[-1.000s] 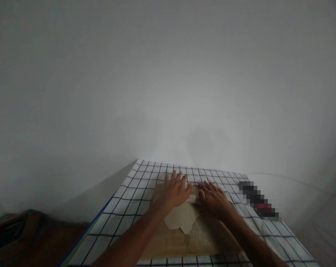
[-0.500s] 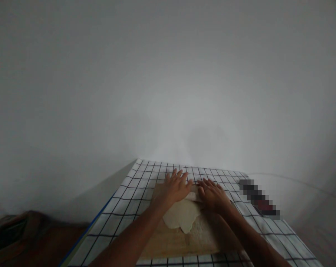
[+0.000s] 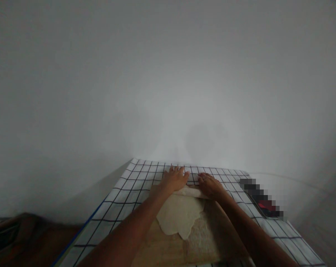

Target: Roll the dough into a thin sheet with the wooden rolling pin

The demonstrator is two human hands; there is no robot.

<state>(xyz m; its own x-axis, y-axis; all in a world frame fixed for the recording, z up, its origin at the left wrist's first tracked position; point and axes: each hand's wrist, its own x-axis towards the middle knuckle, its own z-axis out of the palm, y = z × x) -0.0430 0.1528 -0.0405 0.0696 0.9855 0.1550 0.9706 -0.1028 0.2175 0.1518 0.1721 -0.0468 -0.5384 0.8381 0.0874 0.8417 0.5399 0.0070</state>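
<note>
A flat, uneven sheet of dough [image 3: 177, 217] lies on a wooden board [image 3: 201, 244]. Across its far end runs a pale rolling pin [image 3: 191, 191], seen only between my hands; its ends are hidden. My left hand [image 3: 175, 180] rests palm down over the pin's left part, its fingers stretched forward and apart. Over the right part lies my right hand [image 3: 211, 186], also palm down, with the fingers reaching forward past the pin. Neither hand's fingers are wrapped round it.
A white cloth with black grid lines [image 3: 120, 200] covers the table under the board. At the right edge lies a dark pixelated object [image 3: 261, 198], with a thin cord [image 3: 290, 177] beyond it. Behind the table stands a pale wall [image 3: 168, 92]. A brown object [image 3: 23, 231] sits low at left.
Both hands have slid forward, away from me, with the rolling pin to the dough's far end. More of the dough shows, and its sheet looks longer.
</note>
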